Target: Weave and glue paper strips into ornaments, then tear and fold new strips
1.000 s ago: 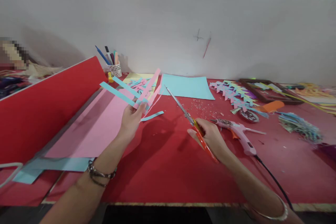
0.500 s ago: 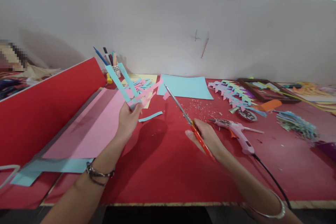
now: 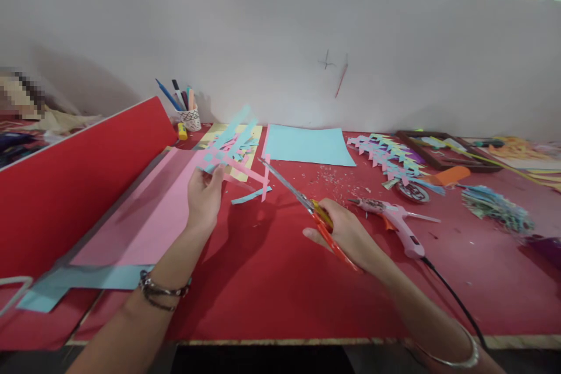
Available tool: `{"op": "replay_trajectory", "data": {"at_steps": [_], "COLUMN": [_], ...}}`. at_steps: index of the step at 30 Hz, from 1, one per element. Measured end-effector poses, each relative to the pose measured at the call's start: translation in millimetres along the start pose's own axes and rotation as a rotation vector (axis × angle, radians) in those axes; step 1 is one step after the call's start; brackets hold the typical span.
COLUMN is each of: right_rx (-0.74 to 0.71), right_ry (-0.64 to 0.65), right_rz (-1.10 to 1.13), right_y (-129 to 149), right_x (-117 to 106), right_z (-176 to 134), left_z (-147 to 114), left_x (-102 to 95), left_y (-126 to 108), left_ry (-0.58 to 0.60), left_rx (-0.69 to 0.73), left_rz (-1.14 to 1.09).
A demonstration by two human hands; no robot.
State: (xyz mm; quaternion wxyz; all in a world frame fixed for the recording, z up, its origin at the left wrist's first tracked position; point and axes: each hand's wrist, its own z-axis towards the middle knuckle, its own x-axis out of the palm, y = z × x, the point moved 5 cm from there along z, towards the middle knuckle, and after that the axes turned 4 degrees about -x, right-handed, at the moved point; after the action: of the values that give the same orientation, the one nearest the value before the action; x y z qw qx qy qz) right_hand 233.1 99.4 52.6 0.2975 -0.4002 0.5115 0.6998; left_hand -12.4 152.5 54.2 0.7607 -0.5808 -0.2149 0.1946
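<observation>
Left of the frame's centre, the left hand pinches interlaced pink and pale-blue paper strips, while right of centre the right hand grips long-bladed metal scissors with orange-and-yellow handles, slanting up-left, tips beside the strips' pink ends.

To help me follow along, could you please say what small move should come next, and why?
Perhaps steady the crossed pink and blue paper strips: they look blurred in the left hand, ends loose, while the right hand holds metal scissors with red and yellow handles, tips near a pink strip.
</observation>
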Motion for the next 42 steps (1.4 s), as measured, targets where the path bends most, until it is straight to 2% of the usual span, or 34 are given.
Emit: {"op": "replay_trajectory", "data": {"at_steps": [2,6,12,16,19,25,28,31,37,40,42], "right_rx": [0.016,0.024,-0.037,-0.026,0.006,0.01,0.012,0.022,0.057,0.047,0.03], "right_ry": [0.021,-0.026,-0.177,-0.23,-0.223,-0.069,-0.091,-0.136,-0.163,-0.142,-0.119], "right_rz": [-0.013,-0.032,0.004,0.036,0.065,0.12,0.137,0.138,0.135,0.155,0.185], "right_y": [0,0,3,3,1,-1,-1,-1,-2,-3,-2], "right_x": [1,-1,-5,-9,-9,-2,-3,-5,-6,-5,-3], "right_z": [0,0,1,1,1,3,3,4,3,3,3], "left_z": [0,-1,3,4,3,3,4,8,12,2,-8], "left_x": [-0.1,4.0,2.7,-2.4,-7.0,-9.7,-10.6,-11.3,-4.3,7.9,18.6], "left_y": [2,2,6,7,5,2,-1,-4,-1,6,9], "left_ry": [-0.013,0.033,-0.007,-0.061,-0.095,-0.109,-0.144,-0.15,-0.043,0.079,0.214], "left_rx": [-0.049,-0.124,-0.133,-0.118,-0.094,-0.069,-0.069,-0.146,-0.338,-0.412,-0.482], "left_rz": [-0.108,-0.291,-0.35,-0.281,-0.235,-0.248,-0.292,-0.419,-0.516,-0.501,-0.469]}}
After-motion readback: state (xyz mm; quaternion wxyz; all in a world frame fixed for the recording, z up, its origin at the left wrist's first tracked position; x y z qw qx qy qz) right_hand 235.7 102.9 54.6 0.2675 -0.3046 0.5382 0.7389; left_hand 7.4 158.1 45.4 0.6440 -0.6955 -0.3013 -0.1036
